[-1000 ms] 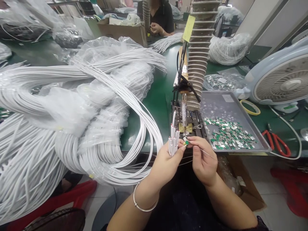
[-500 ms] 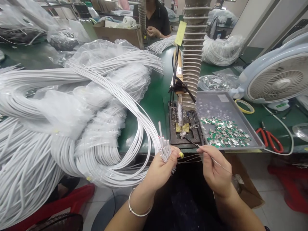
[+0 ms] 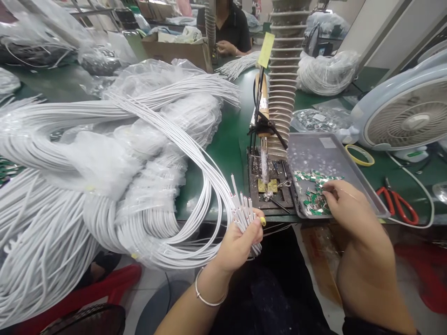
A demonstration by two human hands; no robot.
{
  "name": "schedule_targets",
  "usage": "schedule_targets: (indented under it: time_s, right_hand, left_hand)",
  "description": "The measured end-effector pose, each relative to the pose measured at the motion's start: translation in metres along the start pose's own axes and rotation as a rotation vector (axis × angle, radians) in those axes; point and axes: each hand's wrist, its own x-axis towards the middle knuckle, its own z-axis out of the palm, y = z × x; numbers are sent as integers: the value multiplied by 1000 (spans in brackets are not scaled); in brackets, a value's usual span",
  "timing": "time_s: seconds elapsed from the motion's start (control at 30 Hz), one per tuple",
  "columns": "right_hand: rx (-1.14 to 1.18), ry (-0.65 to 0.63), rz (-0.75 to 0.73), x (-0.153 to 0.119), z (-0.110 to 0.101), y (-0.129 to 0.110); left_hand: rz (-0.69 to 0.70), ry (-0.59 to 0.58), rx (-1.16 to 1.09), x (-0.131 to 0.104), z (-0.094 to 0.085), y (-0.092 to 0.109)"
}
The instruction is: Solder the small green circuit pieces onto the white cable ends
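Note:
My left hand [image 3: 240, 242] is closed around a bundle of white cables [image 3: 209, 179], just in front of the bench edge. Their cut ends [image 3: 244, 209] stick up above the fist, and one rises higher than the others. A small yellow piece [image 3: 263, 221] shows at the fingertips. My right hand [image 3: 349, 204] reaches over the grey tray [image 3: 328, 158], thumb and forefinger together at the pile of small green-and-silver connector boards [image 3: 316, 197]. What the fingertips pinch is hidden. A thin wire-like line crosses the fingers.
A soldering iron [image 3: 264, 158] hangs tip-down in a stand over a dark metal base [image 3: 256, 200], beside a ribbed duct [image 3: 284, 83]. Right are yellow tape [image 3: 359, 155], red-handled cutters [image 3: 396, 202] and a fan [image 3: 412, 116]. Bagged cable coils [image 3: 146, 186] fill the left. A person [image 3: 226, 32] sits opposite.
My right hand has moved right, from beside the iron's base to the boards in the tray. Half a second ago it held a thin wire. My left hand still grips the cables.

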Motion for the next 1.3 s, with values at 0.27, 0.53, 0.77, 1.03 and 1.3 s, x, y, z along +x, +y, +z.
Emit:
schedule_targets:
  time_s: [0.27,0.53,0.77,1.03,1.3]
  right_hand:
    - [87,120,-95,-5,0,-4]
    - [509,262,-370,-33,-5,-51]
    - [732,176,-481,-49,-1,-94]
    - [843,11,-428,-45,9,-109]
    - [925,-34,-347,-47,7,-110]
  left_hand:
    - [3,191,-33,3,5,0]
    - [17,233,15,7,9,-5]
    - [91,177,113,7,14,-1]
    - [135,77,244,4,11,3]
    - [82,95,266,3,10,1]
